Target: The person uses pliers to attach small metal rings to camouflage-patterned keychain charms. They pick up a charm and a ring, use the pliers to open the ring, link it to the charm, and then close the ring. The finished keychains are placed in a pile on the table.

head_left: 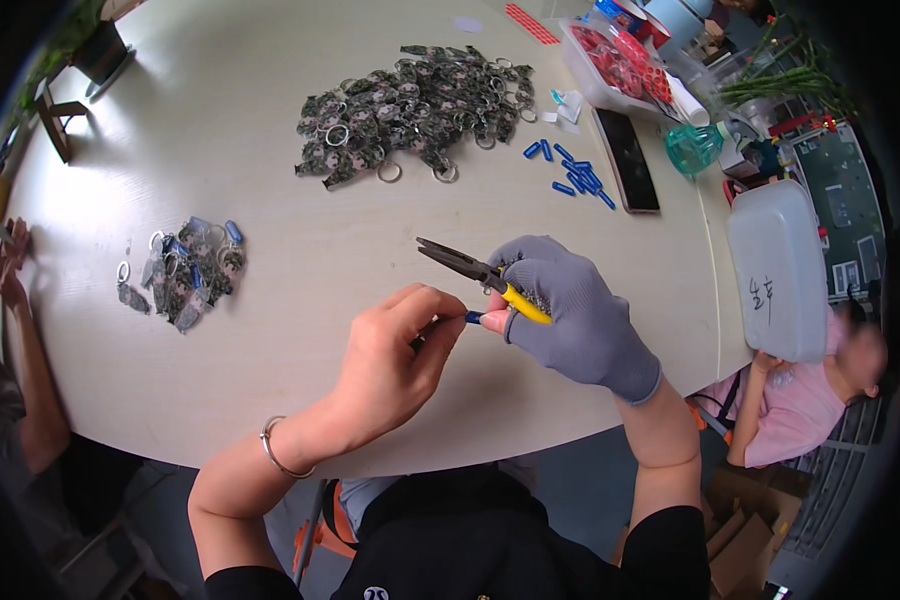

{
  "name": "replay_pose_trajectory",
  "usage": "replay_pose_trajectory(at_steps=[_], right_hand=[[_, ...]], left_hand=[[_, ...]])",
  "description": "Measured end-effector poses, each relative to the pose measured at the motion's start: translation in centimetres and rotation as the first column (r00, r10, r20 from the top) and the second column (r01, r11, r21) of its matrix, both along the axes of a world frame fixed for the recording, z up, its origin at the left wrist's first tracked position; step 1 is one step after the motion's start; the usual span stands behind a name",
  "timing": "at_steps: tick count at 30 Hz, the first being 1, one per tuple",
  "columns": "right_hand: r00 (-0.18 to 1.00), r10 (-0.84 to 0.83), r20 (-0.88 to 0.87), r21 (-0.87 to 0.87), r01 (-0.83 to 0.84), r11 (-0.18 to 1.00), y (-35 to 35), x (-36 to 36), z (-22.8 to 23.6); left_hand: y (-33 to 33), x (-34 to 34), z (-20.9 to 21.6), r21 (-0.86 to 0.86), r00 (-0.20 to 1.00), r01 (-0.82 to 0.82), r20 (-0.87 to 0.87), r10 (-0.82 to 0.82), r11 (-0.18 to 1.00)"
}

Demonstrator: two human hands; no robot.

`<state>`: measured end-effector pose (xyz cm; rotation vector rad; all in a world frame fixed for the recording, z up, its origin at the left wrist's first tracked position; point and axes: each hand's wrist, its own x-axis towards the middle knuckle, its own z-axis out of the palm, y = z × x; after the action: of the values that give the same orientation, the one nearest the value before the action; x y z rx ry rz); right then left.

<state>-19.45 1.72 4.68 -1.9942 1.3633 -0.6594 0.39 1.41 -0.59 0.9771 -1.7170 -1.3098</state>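
Between the fingertips of my bare left hand (395, 350) and the thumb of my right hand (580, 315) is a small blue cylinder (473, 317). The left fingers are pinched on its end. My right hand wears a grey glove with the thumb tip bare, and its fingers wrap round needle-nose pliers (480, 270) with yellow handles. The plier jaws point up and left, apart from the blue cylinder. Anything smaller inside the left pinch is hidden.
A big heap of keychains with metal rings (410, 115) lies at the far middle; a smaller keychain pile (185, 270) sits left. Loose blue cylinders (575, 172), a phone (626, 160) and a plastic tub (610, 85) lie right. People (805, 400) sit at both sides.
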Motion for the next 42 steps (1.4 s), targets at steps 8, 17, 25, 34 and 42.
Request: replay_pose_trajectory(at_steps=[8,17,25,34,42], right_hand=[[0.980,-0.038,-0.195,-0.160,0.006,0.987,0.3,0.8,0.2],[0.978,-0.207,-0.005,0.175,0.204,0.963,0.6,1.3,-0.3],[0.967,-0.256,-0.011,-0.071,0.255,0.964,1.5,1.6,-1.3],[0.986,-0.161,-0.040,-0.045,0.160,0.986,1.2,1.2,-0.8],[0.981,-0.142,-0.131,-0.124,0.126,0.984,1.1,1.4,0.1]], left_hand=[[0.0,-0.2,-0.4,-0.362,0.988,-0.021,0.136,0.076,0.932],[0.3,-0.2,-0.5,0.112,0.999,-0.029,-0.010,0.030,0.993],[-0.1,-0.3,-0.6,0.569,0.930,0.158,-0.361,0.072,0.807],[-1.2,0.5,-1.4,0.694,0.891,0.265,-0.441,0.105,0.670],[-2.0,1.1,-1.4,0.688,0.864,0.354,-0.499,0.060,0.633]])
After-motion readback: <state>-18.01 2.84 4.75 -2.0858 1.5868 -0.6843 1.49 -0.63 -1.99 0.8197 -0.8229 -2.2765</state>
